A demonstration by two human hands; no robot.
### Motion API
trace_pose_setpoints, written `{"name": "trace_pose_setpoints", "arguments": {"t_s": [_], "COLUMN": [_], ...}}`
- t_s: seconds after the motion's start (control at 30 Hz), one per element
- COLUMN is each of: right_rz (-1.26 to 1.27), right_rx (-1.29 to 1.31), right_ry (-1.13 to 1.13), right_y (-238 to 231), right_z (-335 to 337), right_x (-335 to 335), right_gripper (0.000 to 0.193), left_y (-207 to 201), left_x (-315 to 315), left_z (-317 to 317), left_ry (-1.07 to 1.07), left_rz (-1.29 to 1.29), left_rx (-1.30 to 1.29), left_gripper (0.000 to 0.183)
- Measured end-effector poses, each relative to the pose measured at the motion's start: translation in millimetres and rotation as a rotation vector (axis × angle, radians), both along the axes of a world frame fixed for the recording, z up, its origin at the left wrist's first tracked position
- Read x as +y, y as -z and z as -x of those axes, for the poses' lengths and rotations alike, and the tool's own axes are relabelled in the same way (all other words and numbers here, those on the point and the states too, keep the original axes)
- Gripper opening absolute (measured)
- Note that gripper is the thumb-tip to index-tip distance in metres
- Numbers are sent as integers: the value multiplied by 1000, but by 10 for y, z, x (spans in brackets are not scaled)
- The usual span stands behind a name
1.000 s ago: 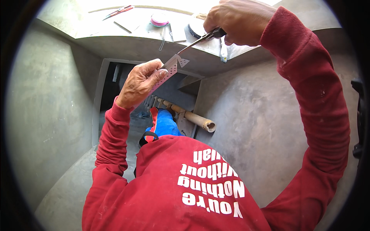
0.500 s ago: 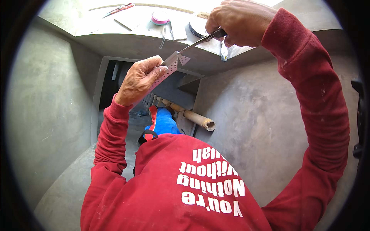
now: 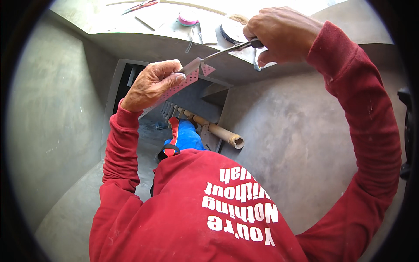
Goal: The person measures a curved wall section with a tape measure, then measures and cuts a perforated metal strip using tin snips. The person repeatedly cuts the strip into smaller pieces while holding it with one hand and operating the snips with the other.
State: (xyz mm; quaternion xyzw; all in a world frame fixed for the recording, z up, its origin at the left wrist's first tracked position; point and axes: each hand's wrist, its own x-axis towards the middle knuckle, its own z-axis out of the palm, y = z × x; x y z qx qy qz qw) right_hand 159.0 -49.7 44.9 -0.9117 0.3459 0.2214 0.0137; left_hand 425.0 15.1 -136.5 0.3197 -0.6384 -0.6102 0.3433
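Note:
My left hand (image 3: 152, 85) is closed on a pink perforated corner bead (image 3: 185, 81), a folded strip that slants down past my wrist. Its thumb presses near the upper end, where a cut flap (image 3: 207, 69) sticks out. With fingers curled round the dark handle, my right hand (image 3: 283, 34) grips a long slim metal cutting tool (image 3: 224, 50) that looks like scissors. The tool's tip meets the strip at the base of the flap. My palm and fingers hide most of the handle.
On the bright ledge beyond lie red-handled pliers (image 3: 142, 6), a pink-rimmed round tape (image 3: 187, 18), a dark-edged roll (image 3: 229, 34) and flat pieces. Grey walls stand at both sides. Below, a thick tube (image 3: 226, 136) juts out near my blue-clothed leg (image 3: 187, 135).
My left hand has shifted slightly left and up, my right hand slightly right and down. The tool's tip stays at the strip's cut. The ledge sits a little differently in view.

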Motion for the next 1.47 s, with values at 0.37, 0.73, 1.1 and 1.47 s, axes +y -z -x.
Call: {"name": "trace_pose_setpoints", "arguments": {"t_s": [0.37, 0.73, 1.1, 1.47], "right_rz": [-18, -100, -413, -291], "right_rx": [-74, -219, -1170, -895], "right_ry": [56, 95, 576, 332], "right_y": [156, 231, 1021, 670], "right_z": [51, 279, -325, 273], "right_x": [43, -94, 172, -414], "right_gripper": [21, 17, 34, 29], "left_y": [-98, -113, -167, 1], "left_x": [41, 39, 93, 105], "left_z": [-77, 12, 175, -147], "left_ry": [28, -275, -447, -532], "left_rz": [-2, 235, 279, 200], "left_rx": [-44, -254, -236, -273], "left_gripper": [20, 23, 19, 19]}}
